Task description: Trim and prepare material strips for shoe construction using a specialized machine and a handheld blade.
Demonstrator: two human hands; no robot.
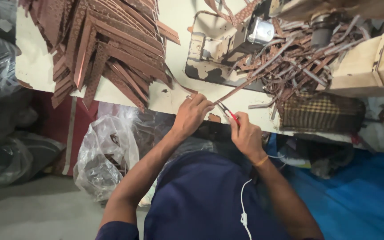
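Strip (234, 92), brown and narrow, pinched by left hand (192, 114).

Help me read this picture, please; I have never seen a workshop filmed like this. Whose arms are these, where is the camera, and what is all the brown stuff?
The camera sits on a person's head and looks down, so both arms are that person's own. The left hand pinches a brown strip that runs toward a sewing machine. The right hand holds small red-handled snips at the strip. On the pale worktable lies a stack of cut brown strips; a tangle of narrower brown strips is heaped beside the machine. A clear plastic bag sits on the floor.
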